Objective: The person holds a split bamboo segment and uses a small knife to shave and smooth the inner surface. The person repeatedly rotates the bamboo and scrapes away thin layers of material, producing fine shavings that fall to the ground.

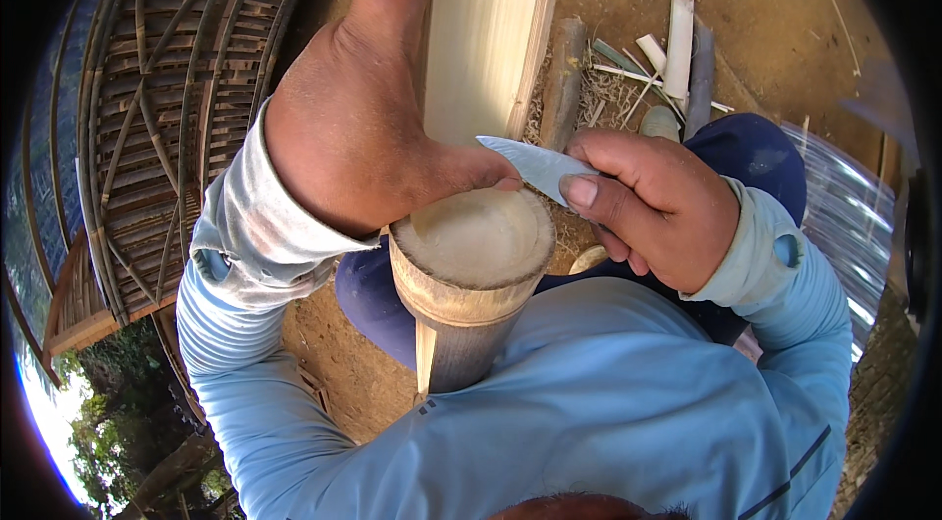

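Note:
My left hand curls round the far end and left side of a pale, flat-faced wooden slab, whose right edge looks layered. Its thumb stretches right and touches the knife blade. Closed in my right hand is a knife; its blade points left, and the fingers hide the handle. Just below the blade and left thumb, a thick bamboo tube stands between my legs close to my body. Its round, pale top faces up, and a light split strip shows down its side.
Bamboo offcuts and shavings lie on the brown dirt ground at the far right. A dark half-round piece lies beside the slab. Slatted bamboo lattice stands at left. Shiny clear sheeting lies beyond my right knee.

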`<action>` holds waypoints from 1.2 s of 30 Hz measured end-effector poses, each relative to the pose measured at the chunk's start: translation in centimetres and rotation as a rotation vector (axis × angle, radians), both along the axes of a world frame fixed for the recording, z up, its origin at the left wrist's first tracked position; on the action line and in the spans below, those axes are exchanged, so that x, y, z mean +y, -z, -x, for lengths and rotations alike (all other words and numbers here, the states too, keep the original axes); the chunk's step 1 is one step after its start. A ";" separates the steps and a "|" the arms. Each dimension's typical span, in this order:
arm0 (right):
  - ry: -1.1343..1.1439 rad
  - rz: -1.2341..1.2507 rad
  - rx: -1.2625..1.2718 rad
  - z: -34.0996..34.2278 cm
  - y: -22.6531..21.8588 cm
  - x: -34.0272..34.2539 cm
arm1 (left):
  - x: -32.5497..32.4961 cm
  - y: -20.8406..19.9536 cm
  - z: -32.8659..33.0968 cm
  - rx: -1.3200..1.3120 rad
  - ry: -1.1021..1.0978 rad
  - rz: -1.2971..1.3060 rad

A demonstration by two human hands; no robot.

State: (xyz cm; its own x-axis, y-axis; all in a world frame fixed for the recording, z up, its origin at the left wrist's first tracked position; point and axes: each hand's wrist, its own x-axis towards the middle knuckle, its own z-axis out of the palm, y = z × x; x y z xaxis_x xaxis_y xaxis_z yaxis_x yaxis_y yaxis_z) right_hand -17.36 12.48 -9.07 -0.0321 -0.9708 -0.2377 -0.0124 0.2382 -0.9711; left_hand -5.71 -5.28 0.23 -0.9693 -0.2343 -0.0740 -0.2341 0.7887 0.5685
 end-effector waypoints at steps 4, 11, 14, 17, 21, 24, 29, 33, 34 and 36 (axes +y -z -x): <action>-0.005 0.010 0.028 0.1 0.0 -0.2 | 1.1 -0.9 0.6 -0.052 -0.054 0.063; -0.009 0.087 0.069 0.4 1.0 -0.2 | -0.5 0.3 0.1 -0.001 0.018 0.040; -0.005 0.053 0.044 0.7 0.7 -0.1 | -0.6 0.5 0.2 0.015 0.037 0.039; -0.025 0.041 0.054 1.0 0.5 -0.2 | -0.6 0.6 0.3 0.014 0.038 0.036; -0.061 0.119 0.129 0.9 1.0 -0.1 | -0.9 0.8 0.5 0.025 0.050 0.028; -0.056 0.091 0.150 0.8 0.3 -0.1 | -0.9 0.9 0.6 0.025 0.055 0.024; -0.061 0.082 0.118 0.9 0.7 -0.1 | -1.0 0.9 0.6 0.031 0.062 0.021; -0.041 0.127 0.132 0.7 1.0 -0.1 | -0.9 0.8 0.5 0.031 0.064 0.027; -0.032 0.122 0.123 0.7 1.0 -0.1 | -0.9 0.7 0.5 0.031 0.065 0.029; -0.006 0.055 0.051 0.8 0.6 -0.1 | -0.8 0.8 0.5 0.032 0.065 0.031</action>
State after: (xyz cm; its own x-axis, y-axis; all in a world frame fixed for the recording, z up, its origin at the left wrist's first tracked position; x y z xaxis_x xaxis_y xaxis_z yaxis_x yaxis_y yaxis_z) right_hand -18.12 12.39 -9.72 -0.0366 -0.9826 -0.1823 -0.0631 0.1843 -0.9808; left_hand -6.22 -6.10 -0.53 -0.9844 -0.1722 -0.0368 -0.1638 0.8189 0.5500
